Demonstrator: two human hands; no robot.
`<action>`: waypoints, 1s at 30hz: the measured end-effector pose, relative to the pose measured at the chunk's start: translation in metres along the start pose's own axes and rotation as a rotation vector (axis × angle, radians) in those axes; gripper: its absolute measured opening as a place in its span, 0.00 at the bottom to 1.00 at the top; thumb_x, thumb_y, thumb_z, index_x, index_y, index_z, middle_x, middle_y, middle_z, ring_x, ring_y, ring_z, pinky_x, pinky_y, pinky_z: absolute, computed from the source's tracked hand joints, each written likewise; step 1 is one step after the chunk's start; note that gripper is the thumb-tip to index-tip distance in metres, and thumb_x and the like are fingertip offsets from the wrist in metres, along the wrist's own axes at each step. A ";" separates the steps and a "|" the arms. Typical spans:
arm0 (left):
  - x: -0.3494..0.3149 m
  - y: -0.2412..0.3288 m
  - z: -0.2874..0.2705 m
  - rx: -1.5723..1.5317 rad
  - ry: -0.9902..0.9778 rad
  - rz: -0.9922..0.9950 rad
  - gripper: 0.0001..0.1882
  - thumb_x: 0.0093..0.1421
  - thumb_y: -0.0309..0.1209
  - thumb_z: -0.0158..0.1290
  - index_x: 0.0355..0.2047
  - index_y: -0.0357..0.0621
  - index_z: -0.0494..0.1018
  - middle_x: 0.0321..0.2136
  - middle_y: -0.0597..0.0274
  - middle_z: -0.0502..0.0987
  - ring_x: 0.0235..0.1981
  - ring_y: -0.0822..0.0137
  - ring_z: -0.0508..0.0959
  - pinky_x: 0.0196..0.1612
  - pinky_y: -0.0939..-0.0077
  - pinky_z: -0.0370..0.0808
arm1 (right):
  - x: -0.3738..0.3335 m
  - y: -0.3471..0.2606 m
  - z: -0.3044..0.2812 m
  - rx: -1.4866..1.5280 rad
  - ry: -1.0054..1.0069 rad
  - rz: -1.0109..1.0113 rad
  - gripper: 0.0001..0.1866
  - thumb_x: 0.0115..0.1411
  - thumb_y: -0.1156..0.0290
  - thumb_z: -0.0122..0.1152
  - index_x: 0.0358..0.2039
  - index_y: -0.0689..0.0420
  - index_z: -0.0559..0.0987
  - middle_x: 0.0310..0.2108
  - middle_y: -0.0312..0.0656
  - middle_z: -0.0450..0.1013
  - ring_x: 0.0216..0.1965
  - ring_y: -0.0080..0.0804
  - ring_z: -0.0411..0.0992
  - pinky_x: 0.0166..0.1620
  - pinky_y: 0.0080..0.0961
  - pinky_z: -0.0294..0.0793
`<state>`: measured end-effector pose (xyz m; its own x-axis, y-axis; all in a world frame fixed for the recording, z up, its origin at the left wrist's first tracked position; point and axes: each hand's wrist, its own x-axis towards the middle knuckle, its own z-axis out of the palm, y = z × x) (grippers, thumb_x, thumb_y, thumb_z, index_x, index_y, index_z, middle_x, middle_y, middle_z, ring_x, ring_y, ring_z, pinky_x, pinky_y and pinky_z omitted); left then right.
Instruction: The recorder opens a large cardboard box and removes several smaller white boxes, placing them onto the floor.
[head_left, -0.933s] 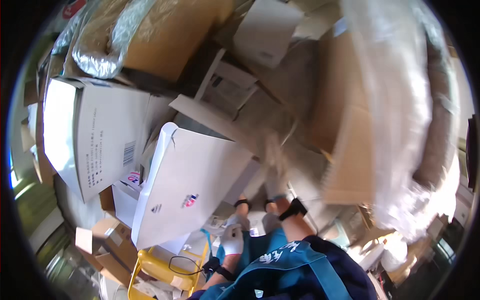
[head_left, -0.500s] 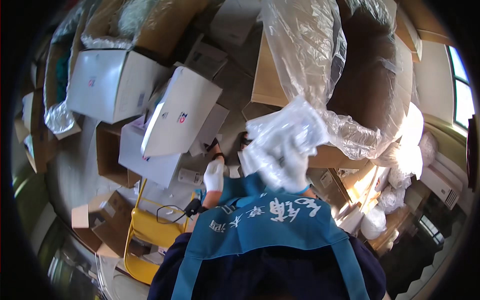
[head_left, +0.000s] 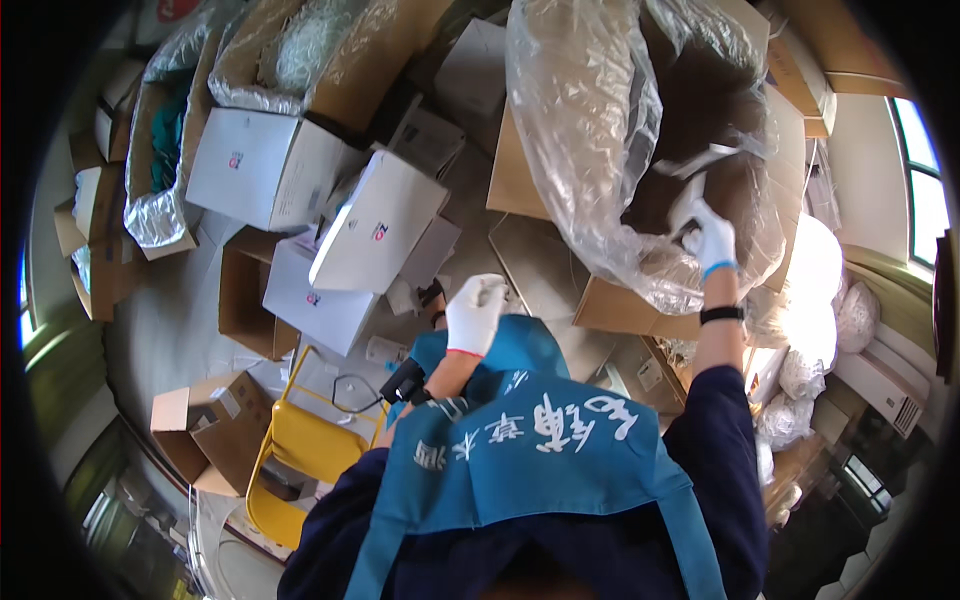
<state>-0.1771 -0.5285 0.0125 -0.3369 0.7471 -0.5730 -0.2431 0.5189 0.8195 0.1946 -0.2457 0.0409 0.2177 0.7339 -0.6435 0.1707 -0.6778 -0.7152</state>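
Observation:
My right hand [head_left: 708, 238], in a white glove with a blue cuff, reaches over the large cardboard box [head_left: 520, 165] lined with clear plastic. Its fingers are stretched out and slightly blurred. Just beyond the fingertips, a pale, crumpled plastic piece [head_left: 712, 158] shows as a smear inside the box opening; it looks apart from the hand. My left hand [head_left: 475, 318], gloved in white with a red cuff, is closed in a loose fist in front of the blue apron [head_left: 550, 450]. Nothing sticks out from its fingers.
White cartons [head_left: 240, 165] are stacked at the left, one with its lid [head_left: 375, 225] tilted up. An open brown box [head_left: 205, 425] lies near a yellow folding chair [head_left: 315, 435]. Plastic-lined boxes stand at the far left, and bagged bundles [head_left: 800, 375] sit at the right.
My right hand has swung forward and right over the lined box, and the crumpled clear plastic has left it. My left hand has risen toward the middle and its fingers have curled.

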 end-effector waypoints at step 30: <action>0.128 -0.003 -0.005 -0.315 0.802 -0.102 0.16 0.63 0.23 0.46 0.51 0.38 0.73 0.51 0.47 0.76 0.48 0.53 0.79 0.51 0.58 0.77 | -0.100 0.127 0.081 -1.503 -0.286 -0.992 0.07 0.49 0.68 0.58 0.29 0.53 0.78 0.30 0.40 0.77 0.37 0.39 0.75 0.41 0.37 0.71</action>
<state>-0.2240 -0.4360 -0.0635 -0.8106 0.1229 -0.5726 -0.5076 0.3400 0.7916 0.1164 -0.4016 -0.0074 -0.6163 0.7199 -0.3191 0.7770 0.6218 -0.0979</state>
